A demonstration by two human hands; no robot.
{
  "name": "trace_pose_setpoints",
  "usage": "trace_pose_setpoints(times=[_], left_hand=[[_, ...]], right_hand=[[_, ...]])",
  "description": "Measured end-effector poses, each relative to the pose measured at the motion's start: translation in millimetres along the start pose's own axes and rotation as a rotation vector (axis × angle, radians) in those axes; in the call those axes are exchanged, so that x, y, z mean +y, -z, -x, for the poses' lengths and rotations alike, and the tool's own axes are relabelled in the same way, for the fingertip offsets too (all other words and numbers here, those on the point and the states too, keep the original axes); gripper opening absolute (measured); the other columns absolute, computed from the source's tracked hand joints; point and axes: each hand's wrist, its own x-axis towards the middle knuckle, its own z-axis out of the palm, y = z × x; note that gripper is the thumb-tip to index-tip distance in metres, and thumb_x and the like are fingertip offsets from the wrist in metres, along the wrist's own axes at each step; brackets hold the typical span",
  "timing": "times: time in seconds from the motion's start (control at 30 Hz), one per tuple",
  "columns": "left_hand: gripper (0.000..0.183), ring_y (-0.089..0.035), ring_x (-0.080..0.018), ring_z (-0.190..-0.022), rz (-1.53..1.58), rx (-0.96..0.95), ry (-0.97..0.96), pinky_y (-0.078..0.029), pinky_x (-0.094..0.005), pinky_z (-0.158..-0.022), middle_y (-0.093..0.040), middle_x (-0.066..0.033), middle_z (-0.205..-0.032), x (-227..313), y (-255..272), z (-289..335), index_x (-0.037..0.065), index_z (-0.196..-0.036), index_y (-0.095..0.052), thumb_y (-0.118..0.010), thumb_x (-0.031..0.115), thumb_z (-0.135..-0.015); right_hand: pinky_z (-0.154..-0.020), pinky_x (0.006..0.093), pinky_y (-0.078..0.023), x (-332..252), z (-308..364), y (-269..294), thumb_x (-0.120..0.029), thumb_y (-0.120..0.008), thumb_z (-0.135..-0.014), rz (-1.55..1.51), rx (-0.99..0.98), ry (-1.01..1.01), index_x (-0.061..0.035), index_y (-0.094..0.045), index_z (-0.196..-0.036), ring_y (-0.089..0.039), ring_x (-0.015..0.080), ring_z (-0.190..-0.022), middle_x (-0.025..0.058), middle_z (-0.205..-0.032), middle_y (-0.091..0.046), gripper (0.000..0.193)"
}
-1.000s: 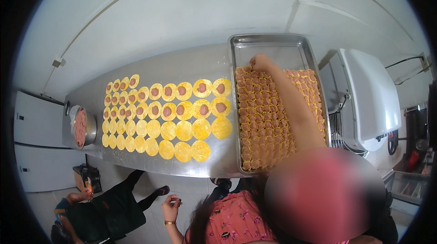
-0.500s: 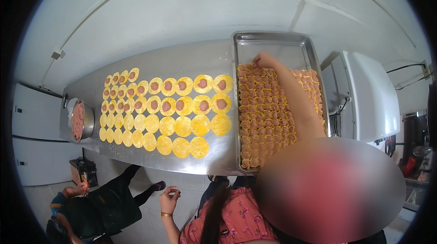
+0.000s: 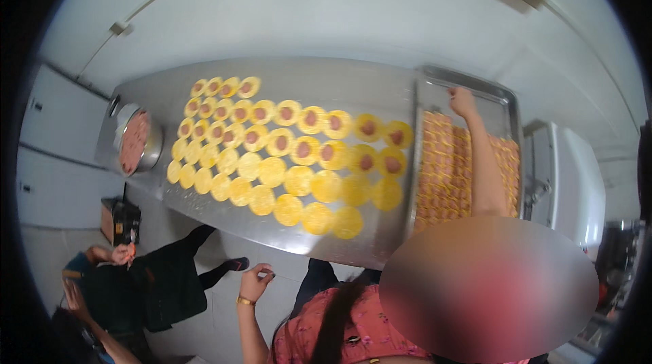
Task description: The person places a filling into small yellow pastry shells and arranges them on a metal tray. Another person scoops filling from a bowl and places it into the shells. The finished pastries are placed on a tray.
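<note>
My right hand hangs over the far end of a deep steel tray, just beyond its packed rows of meat-filled dumplings. Its fingers are curled together; whether anything is in them is hidden. My left hand, with a bracelet at the wrist, hovers off the table's near edge. Its fingers are loosely bent and apart, with nothing visible in them. On the steel table lie rows of round yellow wrappers. The far rows carry lumps of pink minced meat; the near rows are bare.
A steel bowl of minced meat stands at the table's left end. Beyond the tray's right side is a white appliance. A co-worker in a dark apron is at lower left, near a dark crate. A wall runs behind the table.
The view has swung, so table and tray sit further right in the picture. My right hand has moved off the dumplings' far row to just beyond it. My left hand keeps its pose.
</note>
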Motion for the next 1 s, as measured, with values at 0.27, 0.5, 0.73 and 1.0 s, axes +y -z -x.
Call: trace_pose_setpoints(times=[0.27,0.5,0.73,1.0], left_hand=[[0.017,-0.068,-0.0168,-0.061,0.08,-0.078,0.077,-0.053,-0.0256,-0.056,-0.067,-0.0111,-0.075,-53.2,95.5,-59.9,-0.001,-0.095,-0.064,-0.065,0.005,-0.079],[0.016,-0.066,-0.0155,-0.06,0.215,-0.026,0.148,-0.053,-0.0264,-0.052,-0.066,-0.0089,-0.072,-107.5,162.3,-64.2,-0.001,-0.094,-0.063,-0.064,0.003,-0.079],[0.016,-0.064,-0.0157,-0.067,0.099,-0.07,0.112,-0.051,-0.0267,-0.058,-0.066,-0.0066,-0.073,-173.6,182.4,-91.7,0.001,-0.098,-0.064,-0.061,0.002,-0.082],[0.035,-0.06,-0.0269,-0.091,0.507,-0.314,-0.051,-0.051,-0.0378,-0.079,-0.058,-0.0162,-0.106,-145.8,212.6,-214.6,0.002,-0.119,-0.049,-0.052,0.02,-0.089]], right_hand=[[-0.071,0.0319,-0.05,-306.9,-69.8,-115.0,-0.009,-0.065,-0.075,-0.754,-0.269,0.044,-0.0045,-0.068,-0.1,-0.064,0.0221,-0.078,0.0135,-0.089,-0.068,0.025],[-0.073,0.0406,-0.049,-481.5,-80.5,-231.0,-0.017,-0.07,-0.071,-0.396,0.031,0.073,-0.0029,-0.068,-0.088,-0.062,0.0326,-0.082,0.0185,-0.091,-0.063,0.023],[-0.08,0.0432,-0.048,-521.4,-82.3,-250.5,-0.037,-0.07,-0.071,-0.653,-0.186,-0.328,-0.0012,-0.062,-0.094,-0.058,0.0338,-0.098,0.0181,-0.102,-0.061,0.043],[-0.071,0.0409,-0.051,-482.2,-74.4,-213.4,-0.019,-0.057,-0.077,-1.491,-0.002,-0.636,-0.0021,-0.054,-0.102,-0.062,0.0276,-0.086,0.0162,-0.095,-0.061,0.03]])
